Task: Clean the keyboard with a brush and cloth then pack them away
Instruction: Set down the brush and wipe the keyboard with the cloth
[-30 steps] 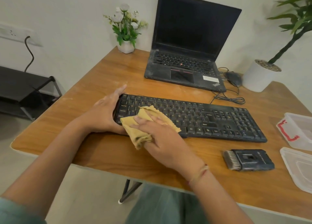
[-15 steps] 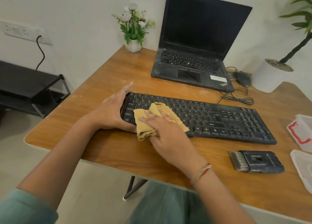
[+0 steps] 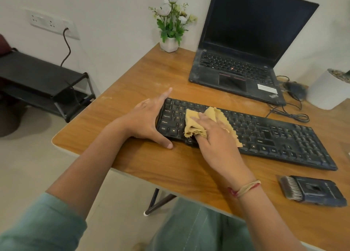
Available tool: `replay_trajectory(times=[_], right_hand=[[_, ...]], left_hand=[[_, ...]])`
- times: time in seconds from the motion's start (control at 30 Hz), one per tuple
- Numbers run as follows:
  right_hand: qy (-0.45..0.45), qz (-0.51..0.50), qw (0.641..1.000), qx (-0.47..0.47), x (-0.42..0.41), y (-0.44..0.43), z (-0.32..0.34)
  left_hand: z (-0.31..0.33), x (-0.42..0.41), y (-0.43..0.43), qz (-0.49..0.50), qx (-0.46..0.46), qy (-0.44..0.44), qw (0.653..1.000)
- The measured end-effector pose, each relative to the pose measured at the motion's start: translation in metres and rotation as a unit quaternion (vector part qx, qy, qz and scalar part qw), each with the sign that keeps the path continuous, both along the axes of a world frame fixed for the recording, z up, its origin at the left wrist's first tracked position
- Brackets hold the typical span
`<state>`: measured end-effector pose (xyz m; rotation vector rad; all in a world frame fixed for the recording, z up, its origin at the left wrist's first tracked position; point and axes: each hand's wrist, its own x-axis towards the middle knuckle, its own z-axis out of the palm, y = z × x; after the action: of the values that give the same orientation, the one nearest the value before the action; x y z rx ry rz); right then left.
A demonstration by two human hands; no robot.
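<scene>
2 hands meet the keyboard (image 3: 274, 137): your left hand (image 3: 145, 120) braces its left end with straight fingers, and your right hand (image 3: 217, 137) presses the cloth (image 3: 193, 122) onto the left keys, fingers flat. The brush (image 3: 312, 191) lies apart on the table (image 3: 132, 84).

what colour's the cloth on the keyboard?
Plain mustard tan, no pattern. The cloth shows best in the head view, pressed under the right hand.
</scene>
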<state>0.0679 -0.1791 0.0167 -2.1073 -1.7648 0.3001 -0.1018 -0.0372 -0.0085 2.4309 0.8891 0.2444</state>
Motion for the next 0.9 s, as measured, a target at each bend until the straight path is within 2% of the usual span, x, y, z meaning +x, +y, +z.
replay_trajectory(times=[0.13,0.2,0.33,0.4,0.47,0.53,0.6,0.67,0.73,0.8,0.9], right_hand=[[0.082,0.081,0.993,0.025,0.002,-0.011,0.006],[0.115,0.073,0.99,0.028,0.014,-0.019,0.014],[0.113,-0.055,0.992,0.018,0.047,-0.027,0.026],[0.082,-0.151,0.982,0.083,0.062,-0.028,0.03],[0.063,-0.234,0.954,0.177,0.076,-0.03,0.031],[0.062,-0.255,0.936,0.235,0.083,-0.033,0.029],[0.043,-0.262,0.945,0.191,0.085,-0.03,0.024],[0.022,-0.266,0.961,0.075,0.081,-0.024,0.018],[-0.011,-0.23,0.973,-0.027,0.065,-0.021,0.011],[-0.08,-0.153,0.983,-0.069,0.047,-0.02,0.005],[-0.088,-0.049,0.992,-0.08,0.029,-0.024,0.001]], left_hand=[[0.001,0.0,0.0,-0.002,-0.008,-0.013,1.0],[0.002,-0.002,-0.001,-0.007,-0.012,-0.012,1.0],[0.005,-0.001,-0.002,-0.012,-0.01,-0.011,1.0],[0.005,-0.002,-0.001,-0.012,-0.007,-0.008,1.0],[0.004,-0.002,-0.001,-0.012,-0.007,-0.006,1.0],[0.004,-0.002,-0.001,-0.008,-0.017,-0.011,1.0],[0.003,-0.002,-0.001,0.0,-0.023,-0.022,0.999],[0.002,-0.002,-0.001,0.003,-0.024,-0.026,0.999],[0.002,-0.002,-0.001,0.008,-0.032,-0.03,0.999],[0.002,-0.002,-0.001,0.018,-0.045,-0.04,0.998],[0.006,-0.001,-0.005,0.035,-0.046,-0.032,0.998]])
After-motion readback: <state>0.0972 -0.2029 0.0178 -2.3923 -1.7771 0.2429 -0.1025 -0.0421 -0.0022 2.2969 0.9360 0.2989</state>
